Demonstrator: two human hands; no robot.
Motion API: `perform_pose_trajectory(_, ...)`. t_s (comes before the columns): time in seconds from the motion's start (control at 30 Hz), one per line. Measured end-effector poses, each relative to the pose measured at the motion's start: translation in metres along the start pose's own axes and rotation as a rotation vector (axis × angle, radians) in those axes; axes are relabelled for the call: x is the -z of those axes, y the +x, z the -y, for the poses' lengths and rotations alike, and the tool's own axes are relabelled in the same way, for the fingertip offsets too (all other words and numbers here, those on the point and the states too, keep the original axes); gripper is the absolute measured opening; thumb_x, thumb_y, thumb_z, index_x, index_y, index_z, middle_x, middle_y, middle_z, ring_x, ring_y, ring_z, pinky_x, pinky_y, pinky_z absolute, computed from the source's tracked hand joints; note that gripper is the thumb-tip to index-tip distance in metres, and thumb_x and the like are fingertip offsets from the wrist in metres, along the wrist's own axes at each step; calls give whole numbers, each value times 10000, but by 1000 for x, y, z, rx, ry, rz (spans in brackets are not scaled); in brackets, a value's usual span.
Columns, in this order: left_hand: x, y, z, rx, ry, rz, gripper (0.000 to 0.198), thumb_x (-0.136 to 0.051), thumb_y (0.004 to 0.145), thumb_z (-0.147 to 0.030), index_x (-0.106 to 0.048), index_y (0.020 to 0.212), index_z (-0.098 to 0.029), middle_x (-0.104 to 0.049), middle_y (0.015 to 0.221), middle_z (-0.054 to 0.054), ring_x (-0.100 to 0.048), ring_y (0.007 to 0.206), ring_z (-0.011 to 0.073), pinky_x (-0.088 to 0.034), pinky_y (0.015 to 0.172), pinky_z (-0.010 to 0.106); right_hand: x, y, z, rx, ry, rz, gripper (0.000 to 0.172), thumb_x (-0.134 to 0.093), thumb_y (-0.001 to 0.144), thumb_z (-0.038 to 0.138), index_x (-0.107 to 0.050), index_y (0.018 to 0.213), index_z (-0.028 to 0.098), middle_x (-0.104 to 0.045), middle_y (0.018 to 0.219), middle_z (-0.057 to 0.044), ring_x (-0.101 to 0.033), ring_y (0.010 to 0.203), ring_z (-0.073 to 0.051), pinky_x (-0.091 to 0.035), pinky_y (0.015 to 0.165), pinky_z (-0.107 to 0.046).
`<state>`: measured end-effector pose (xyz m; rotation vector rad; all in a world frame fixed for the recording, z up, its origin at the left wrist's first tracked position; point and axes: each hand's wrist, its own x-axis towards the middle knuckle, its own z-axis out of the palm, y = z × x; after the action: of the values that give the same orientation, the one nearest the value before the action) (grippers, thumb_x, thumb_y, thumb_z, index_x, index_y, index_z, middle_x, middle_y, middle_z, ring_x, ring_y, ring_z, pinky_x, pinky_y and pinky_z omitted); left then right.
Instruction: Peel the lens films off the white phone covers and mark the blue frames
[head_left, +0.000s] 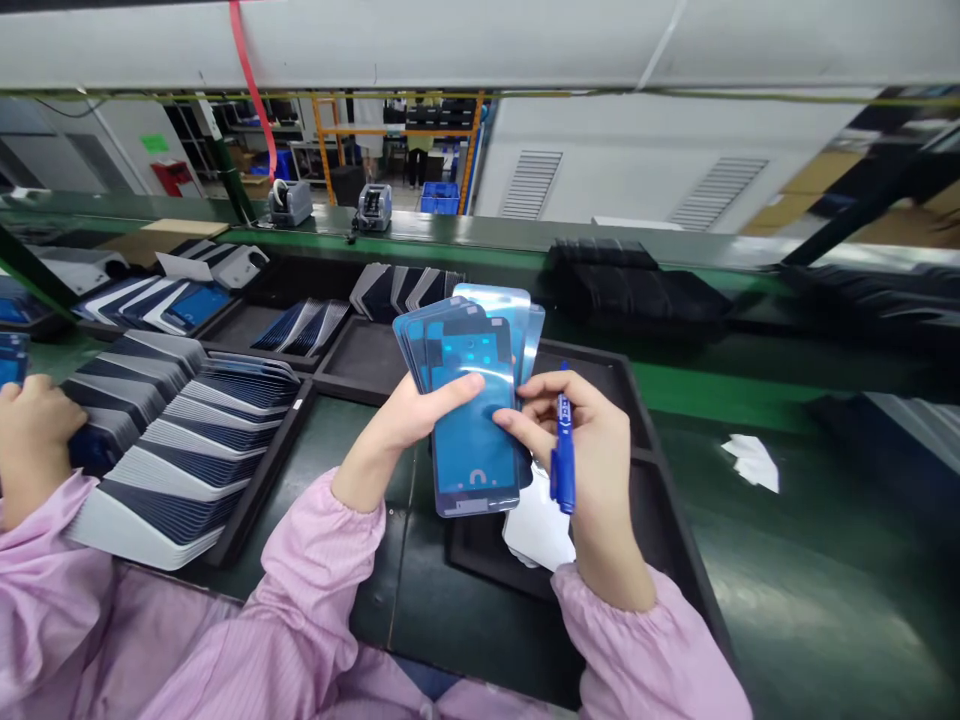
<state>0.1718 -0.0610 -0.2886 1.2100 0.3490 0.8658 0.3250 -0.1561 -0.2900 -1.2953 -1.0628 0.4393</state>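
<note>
Several blue phone-sized panels point(474, 420) are fanned out in front of me, above the green table. My left hand point(420, 408) grips them from the left, its thumb lying across the front panel. At their right edge is my right hand point(574, 430), thumb and fingertips pinching the side of the front panel. A blue marker pen point(563, 450) is also held in my right hand, pointing up and down along the palm. Below the panels, white sheets point(540, 525) lie in a black tray point(480, 555), partly hidden by my right hand.
At left, long rows of panels point(187, 460) fill a black tray; a co-worker's hand point(37, 430) is beside them. More trays with panels stand behind. Two tape dispensers point(374, 207) sit on the back ledge. White scraps point(752, 462) lie at right.
</note>
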Motion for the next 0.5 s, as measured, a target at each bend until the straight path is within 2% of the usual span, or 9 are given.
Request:
perform_pose_trajectory(0.17, 1, 1, 7, -6, 33, -15, 711, -900, 704, -663, -751, 1166, -144, -751, 1265, 152, -665, 1261, 386, -512, 1105, 481, 4, -1, 4, -106, 14, 72, 372, -969, 620, 423, -711, 744, 185, -637, 589, -2, -559, 505, -130, -440, 455, -210)
perform_pose_trajectory(0.3, 3, 5, 11, 25, -82, -70, 740, -874, 687, -736, -769, 1145, -164, -786, 1156, 129, -716, 1157, 366, -552, 1051, 485, 19, 9, 7, -191, 83, 124, 385, -970, 577, 416, -691, 707, 183, -569, 518, 27, -467, 423, -95, -375, 389, -189)
perform_pose_trajectory(0.37, 6, 5, 9, 24, -119, -71, 676, -877, 708, -703, -787, 1112, -169, -795, 1092, 112, -748, 1013, 324, -599, 947, 451, 31, 17, 7, -221, 127, 44, 414, -980, 537, 430, -684, 698, 189, -530, 485, 46, -415, 380, -79, -328, 352, -177)
perform_pose_trajectory(0.5, 10, 4, 0, -44, -151, 69, 426, -789, 863, -542, -814, 1079, -176, -781, 1058, 83, -729, 821, 224, -623, 762, 345, 55, 28, 3, -132, 190, -316, 459, -978, 518, 491, -717, 754, 195, -490, 453, 64, -380, 361, -77, -318, 333, -178)
